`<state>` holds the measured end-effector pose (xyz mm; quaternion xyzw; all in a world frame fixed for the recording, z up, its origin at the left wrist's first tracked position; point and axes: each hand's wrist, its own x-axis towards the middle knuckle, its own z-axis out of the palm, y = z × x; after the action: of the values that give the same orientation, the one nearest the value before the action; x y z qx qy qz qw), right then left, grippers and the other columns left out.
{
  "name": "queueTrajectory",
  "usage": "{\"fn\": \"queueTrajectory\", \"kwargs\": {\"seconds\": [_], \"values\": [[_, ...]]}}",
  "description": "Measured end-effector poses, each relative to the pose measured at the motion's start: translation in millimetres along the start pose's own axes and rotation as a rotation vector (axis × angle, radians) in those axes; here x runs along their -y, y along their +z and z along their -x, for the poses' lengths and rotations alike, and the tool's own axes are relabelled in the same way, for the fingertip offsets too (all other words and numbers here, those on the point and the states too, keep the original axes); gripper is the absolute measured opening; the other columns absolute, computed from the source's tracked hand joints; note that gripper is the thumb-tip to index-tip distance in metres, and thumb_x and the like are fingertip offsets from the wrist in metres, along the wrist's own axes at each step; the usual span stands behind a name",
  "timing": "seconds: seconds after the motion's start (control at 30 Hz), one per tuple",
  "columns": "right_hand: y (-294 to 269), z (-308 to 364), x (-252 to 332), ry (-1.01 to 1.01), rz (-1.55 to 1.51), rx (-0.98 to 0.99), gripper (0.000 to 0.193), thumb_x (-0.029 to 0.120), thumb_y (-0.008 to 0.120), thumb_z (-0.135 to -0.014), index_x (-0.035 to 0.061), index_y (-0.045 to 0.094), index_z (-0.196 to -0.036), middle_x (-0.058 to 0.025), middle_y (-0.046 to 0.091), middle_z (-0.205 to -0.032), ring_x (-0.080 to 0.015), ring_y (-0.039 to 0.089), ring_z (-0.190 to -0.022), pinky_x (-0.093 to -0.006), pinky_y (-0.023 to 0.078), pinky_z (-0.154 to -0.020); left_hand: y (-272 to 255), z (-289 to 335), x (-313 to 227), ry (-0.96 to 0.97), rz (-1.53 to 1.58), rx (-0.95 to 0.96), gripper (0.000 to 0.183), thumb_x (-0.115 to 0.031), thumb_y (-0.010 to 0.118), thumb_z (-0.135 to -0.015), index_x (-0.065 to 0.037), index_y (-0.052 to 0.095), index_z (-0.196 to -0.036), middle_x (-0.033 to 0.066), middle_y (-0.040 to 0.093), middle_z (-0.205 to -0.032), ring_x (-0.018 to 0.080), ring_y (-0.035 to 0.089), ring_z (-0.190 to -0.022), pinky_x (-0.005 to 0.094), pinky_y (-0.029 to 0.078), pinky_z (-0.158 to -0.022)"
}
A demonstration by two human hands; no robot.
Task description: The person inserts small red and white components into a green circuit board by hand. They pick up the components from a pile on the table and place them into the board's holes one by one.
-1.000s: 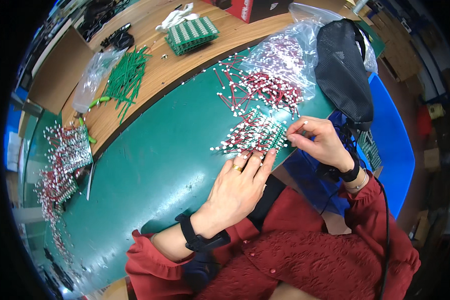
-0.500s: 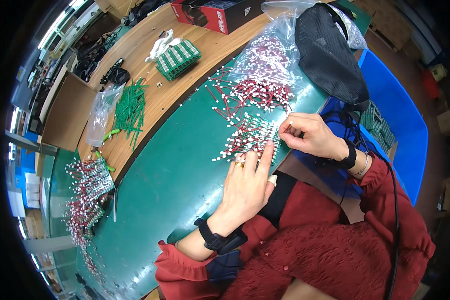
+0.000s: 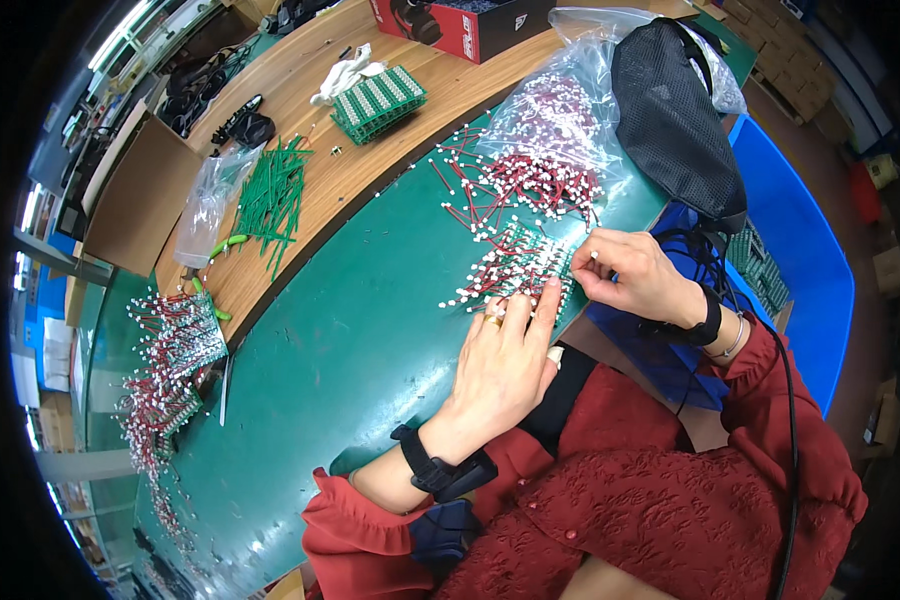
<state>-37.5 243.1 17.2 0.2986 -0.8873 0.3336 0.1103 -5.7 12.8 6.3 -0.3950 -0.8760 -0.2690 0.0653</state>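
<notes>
A green circuit board point(image 3: 540, 246) lies near the table's front edge, its face crowded with short dark red wires ending in white connectors point(image 3: 500, 275). My left hand point(image 3: 502, 368) rests flat over its near side, fingers stretched out and pressing on the board and wires. At the board's right edge, my right hand point(image 3: 638, 275) pinches thumb and forefinger together. A small white connector shows between those fingertips; the wire it belongs to is mostly hidden. Just beyond the board, a clear plastic bag point(image 3: 605, 130) spills a heap of loose red wires point(image 3: 545, 185) with white ends.
Wired boards point(image 3: 200, 335) are piled at the table's left end. Green strips point(image 3: 273, 195), a stack of green boards point(image 3: 378, 103) and a red-black box point(image 3: 460, 28) sit on the wooden shelf. A black mesh bag point(image 3: 670, 115) and blue bin point(image 3: 805, 240) flank the right side.
The whole view has shifted slightly, with the table's things sitting a little further right. My right hand still pinches at the board's edge, and my left hand stays spread on it.
</notes>
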Motion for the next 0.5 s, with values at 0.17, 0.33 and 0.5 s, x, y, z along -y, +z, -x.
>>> {"fn": "queueTrajectory", "kwargs": {"seconds": [0.17,0.33,0.5], "values": [[-4,-6,3,0.018,0.036,0.086,0.01,0.002,0.066,-0.079,0.0033,0.057,-0.084,-0.0091,0.059,-0.073,-0.0273,0.063,-0.065,-0.0372,0.05,-0.058,1,-1,0,0.001,0.005,0.007,0.086,-0.016,0.077,-0.072,-0.003,0.036,-0.146,0.0162,0.047,-0.102,0.0351,0.052,-0.093,0.0445,0.045,-0.082],[-13,-11,3,0.063,-0.016,0.181,0.01,0.002,0.066,-0.079,0.0035,0.057,-0.083,-0.0097,0.061,-0.077,-0.0285,0.065,-0.069,-0.0389,0.051,-0.06,-1,-1,0,0.004,0.009,0.017,0.085,-0.017,0.077,-0.073,-0.003,0.036,-0.146,0.0164,0.047,-0.102,0.0351,0.051,-0.093,0.0442,0.045,-0.082],[-14,-14,16,-0.072,0.27,0.224,0.01,0.007,0.062,-0.079,0.0017,0.056,-0.085,-0.0117,0.057,-0.079,-0.03,0.064,-0.07,-0.0395,0.052,-0.061,-1,-1,-1,-0.005,-0.016,0.024,0.084,-0.017,0.077,-0.073,-0.002,0.037,-0.146,0.0168,0.048,-0.104,0.035,0.052,-0.096,0.0441,0.045,-0.084]]}}
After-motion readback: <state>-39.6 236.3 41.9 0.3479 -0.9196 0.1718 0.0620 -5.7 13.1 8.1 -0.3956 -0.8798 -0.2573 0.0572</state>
